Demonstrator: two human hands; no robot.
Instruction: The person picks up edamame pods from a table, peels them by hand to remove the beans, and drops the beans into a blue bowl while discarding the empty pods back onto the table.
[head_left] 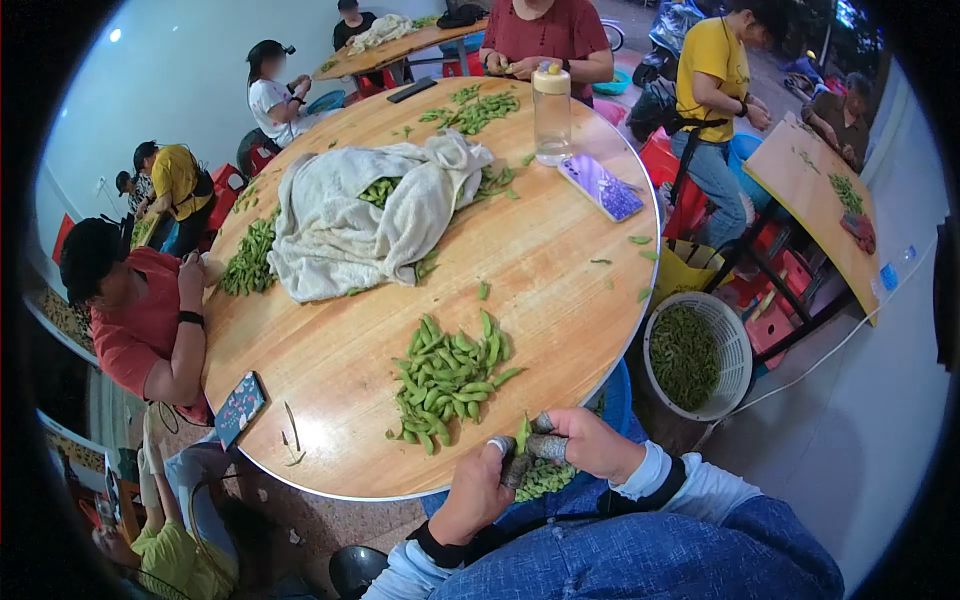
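Below the round table's near edge, my left hand (478, 490) and my right hand (590, 445) meet, their fingers wrapped in grey tape. Between the fingertips both hands pinch one green pod (523, 432). Under them, shelled green beans (545, 478) show in a blue basin (618, 400), partly hidden by my hands. Just beyond my hands a pile of green pods (450, 380) lies on the wooden table (560, 310).
A cloth (350, 220) over pods, a bottle (551, 115), a purple phone (600, 187) and a patterned phone (241, 410) rest on the table. A white basket (740, 345) of pods stands at right. People sit around, one (150, 320) at left.
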